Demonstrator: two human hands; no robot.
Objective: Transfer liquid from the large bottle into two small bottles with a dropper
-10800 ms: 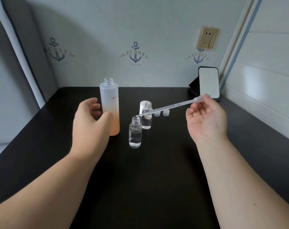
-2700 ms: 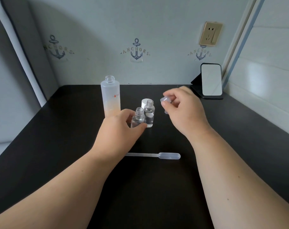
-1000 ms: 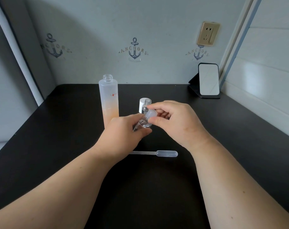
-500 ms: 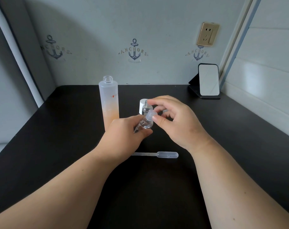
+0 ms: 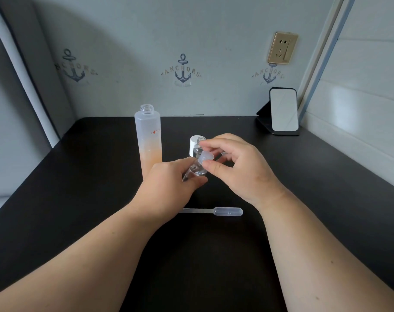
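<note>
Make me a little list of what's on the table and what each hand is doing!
left hand: grips a tilted small bottle
right hand: pinches a small clear cap at that bottle's mouth
second small bottle: upright, uncapped, behind the hands
large bottle: upright, open, peach liquid in lower part
dropper: lying flat on the black table
mirror: propped at back right

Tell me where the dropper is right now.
The dropper lies flat on the black table, untouched, just nearer the camera than both hands, its bulb pointing right, between the two forearms.
</note>
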